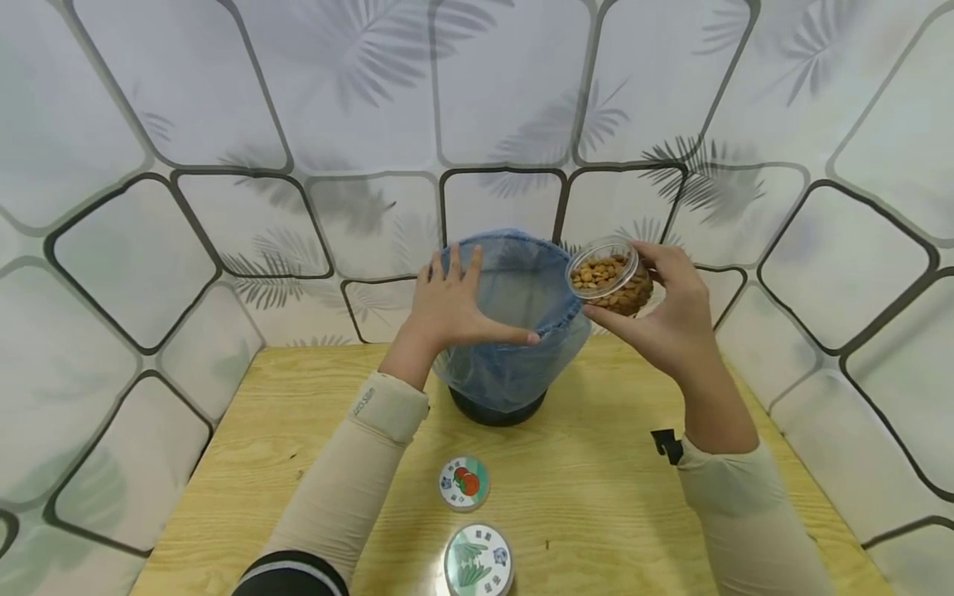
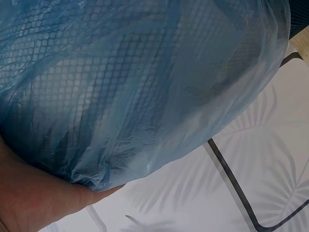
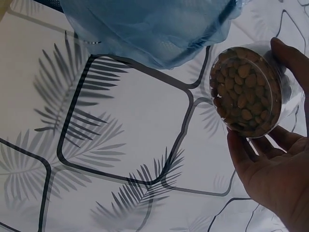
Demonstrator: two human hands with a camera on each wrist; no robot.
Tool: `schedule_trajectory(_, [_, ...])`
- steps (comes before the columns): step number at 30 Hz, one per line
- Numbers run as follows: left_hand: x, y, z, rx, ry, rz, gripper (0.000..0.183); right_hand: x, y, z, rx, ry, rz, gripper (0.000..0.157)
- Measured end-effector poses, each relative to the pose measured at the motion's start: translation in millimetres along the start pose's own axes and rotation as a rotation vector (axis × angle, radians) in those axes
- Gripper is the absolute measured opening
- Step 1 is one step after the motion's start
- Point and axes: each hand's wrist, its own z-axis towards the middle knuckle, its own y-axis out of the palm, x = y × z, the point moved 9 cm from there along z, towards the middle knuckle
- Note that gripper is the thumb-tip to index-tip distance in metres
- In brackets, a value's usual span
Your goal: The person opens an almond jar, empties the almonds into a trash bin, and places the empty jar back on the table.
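Note:
A dark mesh trash bin (image 1: 498, 410) stands on the table, lined with a translucent blue plastic bag (image 1: 514, 372) folded over its rim. My left hand (image 1: 450, 310) lies on the rim's left side with fingers spread and thumb stretched along the near edge; in the left wrist view, part of that hand (image 2: 43, 198) shows against the bag (image 2: 120, 96). My right hand (image 1: 674, 310) grips a clear lidless jar of almonds (image 1: 629, 290) at the bin's right rim. The jar is tilted with its mouth toward the bin; the right wrist view shows almonds (image 3: 244, 92) through its base.
On the wooden table (image 1: 611, 497), a round lid with a tomato picture (image 1: 464, 483) lies in front of the bin. Nearer to me stands a round container with a green vegetable picture on top (image 1: 479, 560). Patterned cloth walls (image 1: 373, 99) enclose the back and both sides.

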Motion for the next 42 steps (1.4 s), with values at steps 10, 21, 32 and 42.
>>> schedule_trajectory(10, [1.6, 0.7, -1.6, -0.006, 0.002, 0.000, 0.153, 5.0, 16.3, 8.2, -0.035, 0.010, -0.058, 0.093])
schedule_trajectory(21, [0.9, 0.4, -0.3, -0.006, 0.001, 0.014, 0.152, -12.6, 34.0, 11.8, -0.028, -0.173, -0.252, 0.090])
schedule_trajectory(32, [2.5, 2.3, -0.8, -0.023, 0.013, 0.020, 0.150, -17.7, 38.4, 12.6, -0.025, -0.236, -0.288, 0.091])
schedule_trajectory(42, [1.2, 1.6, -1.2, -0.031, 0.003, 0.018, 0.149, -23.6, 41.6, 14.1, 0.013, -0.320, -0.370, 0.085])
